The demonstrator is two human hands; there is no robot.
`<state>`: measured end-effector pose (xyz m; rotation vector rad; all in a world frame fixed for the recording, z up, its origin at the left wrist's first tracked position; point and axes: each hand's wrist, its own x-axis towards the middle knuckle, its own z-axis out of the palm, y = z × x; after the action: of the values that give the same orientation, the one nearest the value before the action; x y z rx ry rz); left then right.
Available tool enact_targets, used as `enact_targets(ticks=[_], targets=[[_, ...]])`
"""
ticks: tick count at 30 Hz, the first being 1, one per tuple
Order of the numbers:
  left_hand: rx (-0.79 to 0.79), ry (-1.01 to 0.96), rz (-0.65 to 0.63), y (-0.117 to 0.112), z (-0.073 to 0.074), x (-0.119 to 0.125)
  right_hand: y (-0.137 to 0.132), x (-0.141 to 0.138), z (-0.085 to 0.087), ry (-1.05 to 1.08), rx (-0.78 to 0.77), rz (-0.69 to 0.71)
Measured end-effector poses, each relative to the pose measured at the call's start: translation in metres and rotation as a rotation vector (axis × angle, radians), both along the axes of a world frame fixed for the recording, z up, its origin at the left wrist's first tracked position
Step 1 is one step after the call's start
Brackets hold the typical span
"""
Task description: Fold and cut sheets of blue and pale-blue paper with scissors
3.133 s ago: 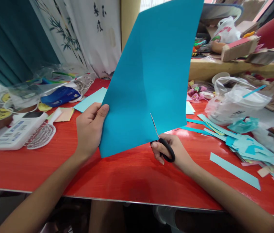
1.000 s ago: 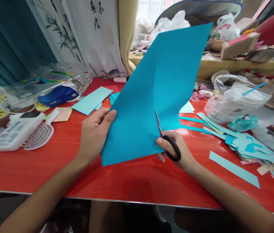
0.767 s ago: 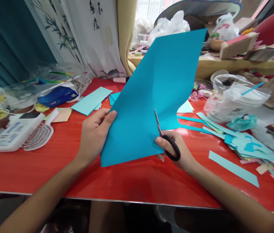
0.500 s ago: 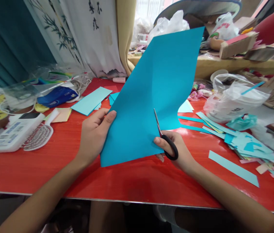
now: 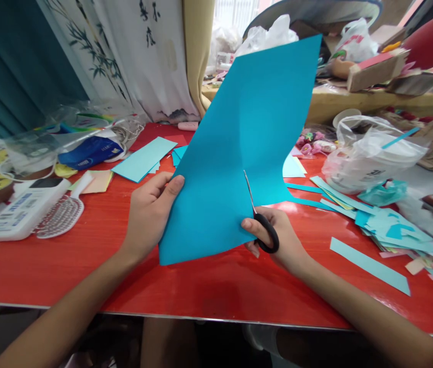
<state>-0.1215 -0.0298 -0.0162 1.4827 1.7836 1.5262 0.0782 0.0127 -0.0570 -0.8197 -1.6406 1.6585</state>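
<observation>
A large sheet of blue paper (image 5: 216, 194) is held up tilted over the red table. My left hand (image 5: 151, 209) pinches its left edge, thumb on the near face and fingers behind. Black-handled scissors (image 5: 267, 232) are in my right hand (image 5: 277, 235), with thumb and fingers around the handles. Their blades reach up and left into the sheet, which is cut from its lower right side, and the cut-side part bends away to the right. Part of the lower blade is hidden by the paper.
Paper strips and scraps (image 5: 396, 230) lie at the right, near a plastic bag with a tub (image 5: 373, 153). One pale strip (image 5: 369, 266) lies closer. At left are a hairbrush (image 5: 63, 212), a white box (image 5: 24, 209) and light blue paper pieces (image 5: 145, 158).
The scissors and my right hand have shifted very slightly left, and the blades look more closed. The sheet's upper part has tipped a little up and left. My left hand keeps its grip.
</observation>
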Motion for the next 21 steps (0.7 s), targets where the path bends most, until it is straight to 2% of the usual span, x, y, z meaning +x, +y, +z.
enact_targets(ticks=[8,13,16,21], targets=[[-0.005,-0.023,-0.005,0.001,-0.001,-0.001,0.001,0.001,0.005,0.008,-0.038,0.025],[-0.058,-0.143,-0.014,0.007,-0.003,-0.009,0.005,0.004,0.009,-0.022,-0.009,0.142],[-0.068,-0.154,-0.005,0.011,-0.005,-0.015,0.009,0.005,0.010,-0.027,0.042,0.188],[-0.118,-0.200,-0.008,0.017,-0.005,-0.021,0.021,0.011,0.011,-0.079,0.033,0.283]])
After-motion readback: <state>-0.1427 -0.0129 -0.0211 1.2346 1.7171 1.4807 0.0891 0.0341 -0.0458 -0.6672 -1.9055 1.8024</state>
